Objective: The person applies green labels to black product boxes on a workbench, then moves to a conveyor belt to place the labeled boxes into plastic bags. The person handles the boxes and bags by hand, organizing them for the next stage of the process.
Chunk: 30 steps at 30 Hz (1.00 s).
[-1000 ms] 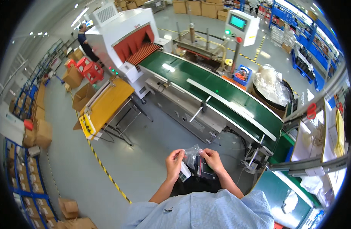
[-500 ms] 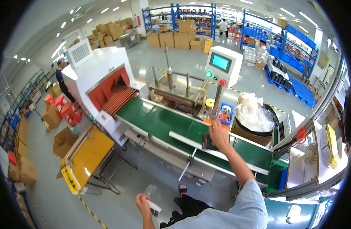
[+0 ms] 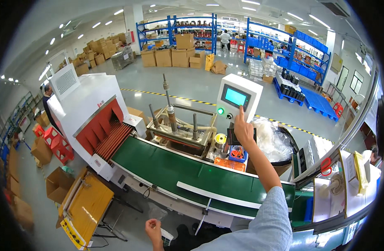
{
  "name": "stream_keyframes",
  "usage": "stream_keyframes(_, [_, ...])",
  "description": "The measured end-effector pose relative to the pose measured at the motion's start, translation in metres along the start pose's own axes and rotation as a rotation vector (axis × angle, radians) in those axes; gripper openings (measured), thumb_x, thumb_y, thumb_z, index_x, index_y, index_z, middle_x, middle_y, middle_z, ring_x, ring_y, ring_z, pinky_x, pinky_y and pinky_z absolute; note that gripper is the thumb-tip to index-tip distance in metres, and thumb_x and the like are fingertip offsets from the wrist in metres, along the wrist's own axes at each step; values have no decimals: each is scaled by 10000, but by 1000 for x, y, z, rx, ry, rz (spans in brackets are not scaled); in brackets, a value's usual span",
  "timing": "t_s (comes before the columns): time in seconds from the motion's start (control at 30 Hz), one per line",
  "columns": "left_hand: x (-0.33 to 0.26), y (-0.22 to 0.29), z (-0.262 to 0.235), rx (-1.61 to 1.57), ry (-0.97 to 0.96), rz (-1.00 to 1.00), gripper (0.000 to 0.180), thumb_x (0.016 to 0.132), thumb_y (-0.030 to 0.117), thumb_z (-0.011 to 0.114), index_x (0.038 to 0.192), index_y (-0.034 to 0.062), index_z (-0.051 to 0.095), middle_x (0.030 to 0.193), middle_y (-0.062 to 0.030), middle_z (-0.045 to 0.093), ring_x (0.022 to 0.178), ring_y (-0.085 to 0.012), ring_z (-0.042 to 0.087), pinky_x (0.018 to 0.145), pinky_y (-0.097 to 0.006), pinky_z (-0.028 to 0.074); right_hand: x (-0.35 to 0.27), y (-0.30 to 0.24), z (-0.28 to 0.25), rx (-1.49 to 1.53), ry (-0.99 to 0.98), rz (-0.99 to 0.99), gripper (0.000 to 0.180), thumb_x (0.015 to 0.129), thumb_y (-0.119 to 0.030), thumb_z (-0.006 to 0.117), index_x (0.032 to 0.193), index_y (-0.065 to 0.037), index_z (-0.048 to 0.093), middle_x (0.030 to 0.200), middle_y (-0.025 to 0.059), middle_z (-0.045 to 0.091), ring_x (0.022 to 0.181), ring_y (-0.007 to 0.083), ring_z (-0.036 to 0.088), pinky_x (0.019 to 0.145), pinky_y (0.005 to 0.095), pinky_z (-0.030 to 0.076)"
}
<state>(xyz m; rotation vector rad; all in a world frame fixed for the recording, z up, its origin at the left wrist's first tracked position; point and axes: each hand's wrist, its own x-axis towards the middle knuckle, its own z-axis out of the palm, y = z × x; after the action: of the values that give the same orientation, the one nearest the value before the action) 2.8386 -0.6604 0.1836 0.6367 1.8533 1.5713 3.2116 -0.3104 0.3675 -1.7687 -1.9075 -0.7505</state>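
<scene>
My right hand (image 3: 245, 130) reaches up to the white control box (image 3: 242, 93), with its index finger stretched onto the lit cyan screen (image 3: 235, 97). A flat black box-like thing (image 3: 233, 137) shows behind the same hand, apparently gripped by the other fingers, which are partly hidden. Low in the view, my left hand (image 3: 153, 231) is closed, its fingers curled. Beside it are clear plastic film (image 3: 157, 211) and a white-and-green piece (image 3: 167, 236); whether the hand holds either is unclear.
A green conveyor belt (image 3: 158, 161) with a white guide strip (image 3: 217, 195) runs into a white tunnel machine (image 3: 93, 108) with red curtains. Behind the belt stand a press frame (image 3: 179, 129), a blue bin (image 3: 238, 154) and a bin of plastic film (image 3: 271, 140). A yellow-topped table (image 3: 89, 201) is at left.
My right hand has risen from the belt to the screen, and the black thing has come up with it. My left hand has shifted slightly down and left. The view has shifted.
</scene>
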Motion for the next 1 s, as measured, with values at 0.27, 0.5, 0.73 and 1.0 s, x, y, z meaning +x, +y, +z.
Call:
stream_keyframes(0.27, [33, -1, 18, 10, -115, 10, 125, 770, 22, 599, 890, -9, 580, 824, -52, 591, 737, -123, 560, 716, -241, 442, 0, -10, -1, 123, -36, 2, 177, 860, -175, 454, 846, 0, 475, 1348, 195, 371, 577, 341, 611, 440, 423, 475])
stream_keyframes(0.5, [51, 11, 26, -58, -161, -34, 114, 762, -4, 604, 872, -21, 581, 799, -53, 591, 736, -116, 568, 685, -229, 453, 33, -18, 7, 117, -4, 6, 111, 799, -99, 471, 840, 4, 468, 1367, 208, 339, 588, 344, 613, 469, 414, 487])
stream_keyframes(0.73, [56, -1, 15, -93, -116, -25, 128, 752, -14, 606, 876, -26, 575, 800, -54, 592, 743, -114, 573, 701, -233, 464, 54, -21, -2, 86, -4, 47, 122, 776, -58, 476, 862, 28, 475, 1383, 222, 306, 590, 326, 629, 489, 409, 506])
stream_keyframes(1.0, [58, -1, 15, -96, -127, -72, 131, 737, -2, 631, 859, -18, 586, 787, -49, 595, 728, -105, 566, 682, -211, 453, 47, -24, 1, 56, 5, 56, 111, 768, -67, 489, 839, 19, 487, 1374, 215, 330, 548, 314, 625, 452, 399, 494])
